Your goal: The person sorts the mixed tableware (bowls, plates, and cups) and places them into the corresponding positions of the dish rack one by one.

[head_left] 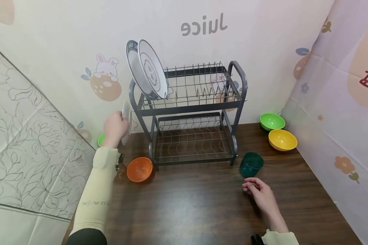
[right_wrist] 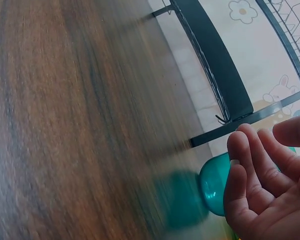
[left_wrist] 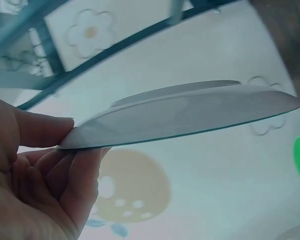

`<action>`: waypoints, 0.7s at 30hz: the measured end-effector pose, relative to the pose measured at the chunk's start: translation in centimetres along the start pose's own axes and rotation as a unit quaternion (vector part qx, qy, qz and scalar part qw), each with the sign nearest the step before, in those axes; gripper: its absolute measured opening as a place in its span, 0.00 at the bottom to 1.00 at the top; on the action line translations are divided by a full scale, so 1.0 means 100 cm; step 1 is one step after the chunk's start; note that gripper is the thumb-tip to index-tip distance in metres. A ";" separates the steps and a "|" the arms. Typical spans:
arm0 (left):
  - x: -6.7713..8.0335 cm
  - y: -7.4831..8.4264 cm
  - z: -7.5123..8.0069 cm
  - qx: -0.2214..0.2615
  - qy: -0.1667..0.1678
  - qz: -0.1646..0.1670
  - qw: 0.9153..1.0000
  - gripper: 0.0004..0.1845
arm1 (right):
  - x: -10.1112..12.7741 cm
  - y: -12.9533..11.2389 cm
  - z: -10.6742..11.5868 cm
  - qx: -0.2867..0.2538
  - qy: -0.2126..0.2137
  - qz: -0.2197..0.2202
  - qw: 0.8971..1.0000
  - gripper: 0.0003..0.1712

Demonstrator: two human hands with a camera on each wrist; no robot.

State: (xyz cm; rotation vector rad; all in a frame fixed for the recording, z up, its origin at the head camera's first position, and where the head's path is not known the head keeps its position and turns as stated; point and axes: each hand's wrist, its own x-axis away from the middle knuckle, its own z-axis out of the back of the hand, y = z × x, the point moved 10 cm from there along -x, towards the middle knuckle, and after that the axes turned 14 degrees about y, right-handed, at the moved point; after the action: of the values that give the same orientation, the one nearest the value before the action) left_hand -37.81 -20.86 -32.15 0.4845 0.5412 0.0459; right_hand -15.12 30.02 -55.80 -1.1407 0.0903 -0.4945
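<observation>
My left hand (head_left: 114, 126) pinches a white plate (head_left: 126, 127) by its edge, out to the left of the two-tier dish rack (head_left: 191, 110). In the left wrist view the plate (left_wrist: 185, 117) appears nearly edge-on, with the thumb on one face and the fingers on the other. Loosely curled and holding nothing, my right hand (head_left: 262, 197) is just in front of a teal cup (head_left: 252, 165). The right wrist view has the cup (right_wrist: 214, 186) partly hidden behind the fingers. Two white plates with dark patterns (head_left: 153, 69) lean in the rack's upper left.
An orange bowl (head_left: 139, 169) stands by the rack's front left foot. A green bowl (head_left: 272, 121) and a yellow bowl (head_left: 282, 140) sit at the back right. Another green bowl (head_left: 101, 140) shows partly behind the left wrist. Patterned sheets (head_left: 263, 41) hang around the wooden table (head_left: 190, 204).
</observation>
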 end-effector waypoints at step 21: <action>0.096 0.035 0.081 -0.044 0.174 -0.144 0.973 0.08 | 0.005 0.000 -0.005 -0.023 0.004 -0.009 1.000 0.18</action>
State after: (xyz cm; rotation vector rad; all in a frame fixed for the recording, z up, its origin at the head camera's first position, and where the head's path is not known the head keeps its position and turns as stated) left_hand -25.18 -19.62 -29.17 0.3067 0.9460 -0.1243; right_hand -14.84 29.42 -55.89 -1.1864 0.0987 -0.5157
